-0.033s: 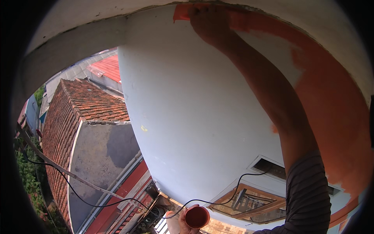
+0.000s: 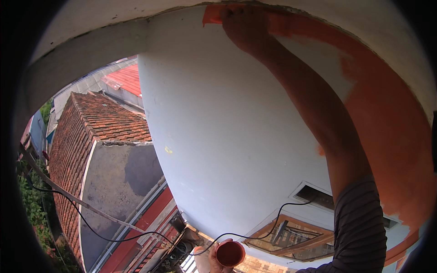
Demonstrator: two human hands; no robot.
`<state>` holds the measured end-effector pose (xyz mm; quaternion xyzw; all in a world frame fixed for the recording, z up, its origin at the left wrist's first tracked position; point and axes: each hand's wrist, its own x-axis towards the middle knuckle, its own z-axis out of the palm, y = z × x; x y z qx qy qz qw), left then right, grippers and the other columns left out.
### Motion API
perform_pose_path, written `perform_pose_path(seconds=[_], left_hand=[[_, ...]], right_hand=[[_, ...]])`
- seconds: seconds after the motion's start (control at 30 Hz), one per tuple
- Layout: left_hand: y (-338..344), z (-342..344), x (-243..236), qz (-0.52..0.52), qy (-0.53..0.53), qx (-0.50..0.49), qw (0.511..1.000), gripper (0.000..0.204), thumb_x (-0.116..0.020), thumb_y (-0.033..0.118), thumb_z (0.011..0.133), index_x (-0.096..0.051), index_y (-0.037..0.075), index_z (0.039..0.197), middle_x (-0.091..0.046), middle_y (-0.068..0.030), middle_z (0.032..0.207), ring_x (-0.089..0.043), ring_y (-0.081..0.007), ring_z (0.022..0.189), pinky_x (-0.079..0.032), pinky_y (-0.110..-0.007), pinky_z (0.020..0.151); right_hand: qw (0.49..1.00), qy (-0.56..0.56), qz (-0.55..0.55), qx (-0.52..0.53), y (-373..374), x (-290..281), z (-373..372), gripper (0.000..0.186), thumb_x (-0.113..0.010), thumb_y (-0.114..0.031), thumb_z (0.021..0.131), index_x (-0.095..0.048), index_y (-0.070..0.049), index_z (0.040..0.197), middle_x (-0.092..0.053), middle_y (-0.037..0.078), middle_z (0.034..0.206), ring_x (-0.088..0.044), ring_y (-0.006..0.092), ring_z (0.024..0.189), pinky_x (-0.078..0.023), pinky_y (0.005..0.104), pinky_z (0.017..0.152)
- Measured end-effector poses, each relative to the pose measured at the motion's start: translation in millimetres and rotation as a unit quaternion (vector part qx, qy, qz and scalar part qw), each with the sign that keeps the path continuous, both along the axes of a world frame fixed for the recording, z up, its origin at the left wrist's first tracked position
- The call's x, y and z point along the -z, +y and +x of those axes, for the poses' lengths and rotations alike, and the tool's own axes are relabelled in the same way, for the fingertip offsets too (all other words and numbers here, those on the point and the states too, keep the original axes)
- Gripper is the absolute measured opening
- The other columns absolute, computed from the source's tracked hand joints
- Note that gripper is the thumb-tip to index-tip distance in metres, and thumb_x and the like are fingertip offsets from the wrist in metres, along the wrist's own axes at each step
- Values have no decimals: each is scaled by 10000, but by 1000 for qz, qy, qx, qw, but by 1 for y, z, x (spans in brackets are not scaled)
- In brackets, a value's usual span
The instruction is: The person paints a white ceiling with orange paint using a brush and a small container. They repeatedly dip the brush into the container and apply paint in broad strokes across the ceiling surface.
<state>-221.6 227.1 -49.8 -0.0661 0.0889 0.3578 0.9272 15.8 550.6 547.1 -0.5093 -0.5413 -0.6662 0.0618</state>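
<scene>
My right arm stretches up across the pale wall (image 2: 227, 113). At its top edge my right hand (image 2: 246, 28) is closed against a wet orange-red paint band (image 2: 212, 15); whatever its fingers grip is lost in shadow and paint. Low in the view, my left hand (image 2: 214, 263) holds a round cup (image 2: 230, 253) with its mouth toward me, reddish-orange inside. A broad orange coat (image 2: 387, 136) covers the wall's right side, with a ragged border against the pale part.
A ceiling edge (image 2: 182, 10) runs just above my right hand. A black cable (image 2: 255, 237) crosses low by the cup. Below are a wood-framed window (image 2: 291, 236) and a vent opening (image 2: 316, 195). Tiled roofs (image 2: 109, 118) and a pole (image 2: 68, 191) lie to the left.
</scene>
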Motion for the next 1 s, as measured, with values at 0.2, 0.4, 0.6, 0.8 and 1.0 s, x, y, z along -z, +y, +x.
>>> perform_pose_path(seconds=[0.2, 0.4, 0.6, 0.8, 1.0], left_hand=[[5, 1, -2, 10, 14, 11, 1000, 684, -483, 552, 1060, -612, -43, 1372, -673, -270, 1286, -686, -472, 1166, -626, -590, 920], [10, 5, 0, 17, 25, 18, 999, 684, -482, 551, 1061, -612, -44, 1372, -673, -271, 1285, -686, -472, 1166, -624, -588, 926], [12, 4, 1, 19, 29, 20, 999, 684, -481, 551, 1062, -612, -45, 1371, -674, -272, 1285, -686, -472, 1166, -622, -587, 931], [13, 2, 4, 18, 33, 18, 999, 684, -481, 550, 1063, -612, -46, 1371, -675, -273, 1285, -686, -472, 1166, -620, -585, 936], [15, 0, 7, 19, 36, 11, 999, 684, -480, 550, 1063, -612, -47, 1371, -676, -274, 1285, -687, -471, 1166, -618, -584, 942]], right_hand=[[997, -37, 28, -59, 23, 0, 5, 295, -708, -115, 899, -726, 2, 1169, -747, 194, 997, -670, 335, 1042, -501, 521, 867], [995, -21, 6, -93, 29, -7, 5, 274, -665, -141, 972, -711, 23, 1187, -727, 222, 1125, -672, 368, 1099, -503, 549, 929], [989, 28, -72, -129, 38, -15, -7, 307, -596, -200, 1060, -677, 36, 1239, -693, 244, 1224, -663, 387, 1144, -507, 524, 983], [978, -2, -105, -182, 45, -21, -16, 337, -562, -269, 1102, -681, 28, 1207, -695, 237, 1201, -669, 384, 1133, -522, 498, 989], [990, -10, -63, -129, 47, -14, -29, 309, -569, -253, 1089, -681, 21, 1177, -727, 225, 1114, -696, 378, 1096, -551, 525, 951]])
